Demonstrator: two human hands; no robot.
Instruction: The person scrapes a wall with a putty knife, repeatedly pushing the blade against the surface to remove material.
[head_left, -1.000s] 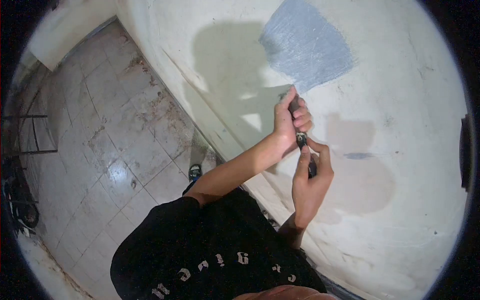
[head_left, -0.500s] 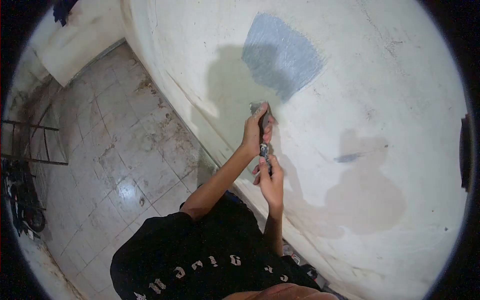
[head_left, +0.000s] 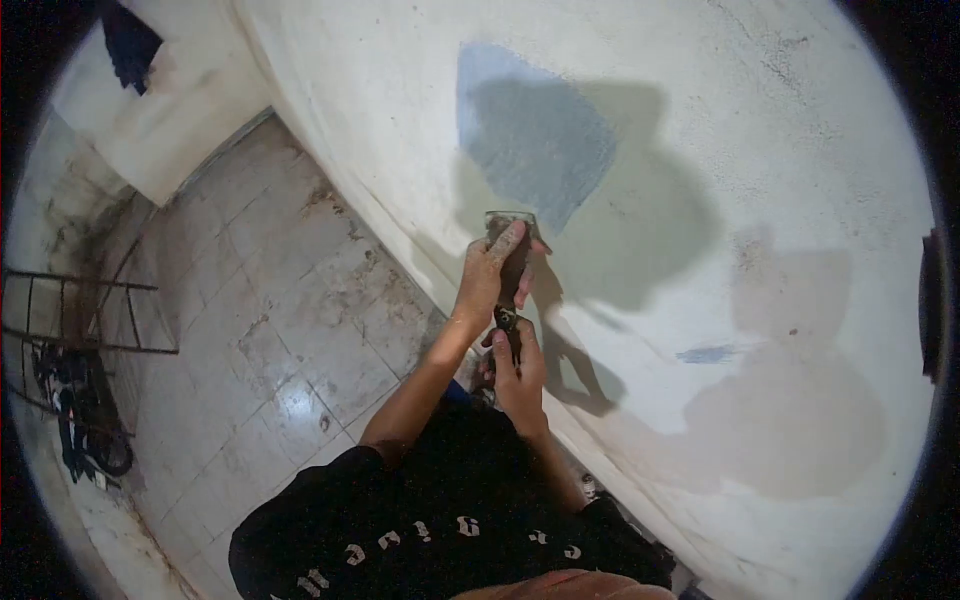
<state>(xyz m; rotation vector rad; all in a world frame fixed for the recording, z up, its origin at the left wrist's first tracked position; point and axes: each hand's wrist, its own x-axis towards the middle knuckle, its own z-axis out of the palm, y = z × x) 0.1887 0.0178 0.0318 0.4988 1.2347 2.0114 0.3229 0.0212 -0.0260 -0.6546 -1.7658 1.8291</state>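
Observation:
Both my hands are wrapped around one scraper (head_left: 513,268) with a dark flat blade and a dark, stained handle. My left hand (head_left: 485,275) grips the blade, thumb along its face and fingers behind it. Lower down, my right hand (head_left: 519,377) is closed around the handle. The blade's wide end points up toward a blue-grey patch (head_left: 540,140) on the pale wall (head_left: 650,60) and overlaps the area just below it. Whitish residue marks my left thumb.
A smaller blue-grey smear (head_left: 706,354) lies on the wall to the right. The tiled floor (head_left: 240,330) is stained. At the far left are a metal rack (head_left: 90,310) and a dark wheeled object (head_left: 105,440). Dark cloth (head_left: 130,45) hangs at the upper left.
The scraper's blade has turned to show more of its flat face. Both hands sit slightly further left and lower in view; the view itself and the shadows on the wall have shifted.

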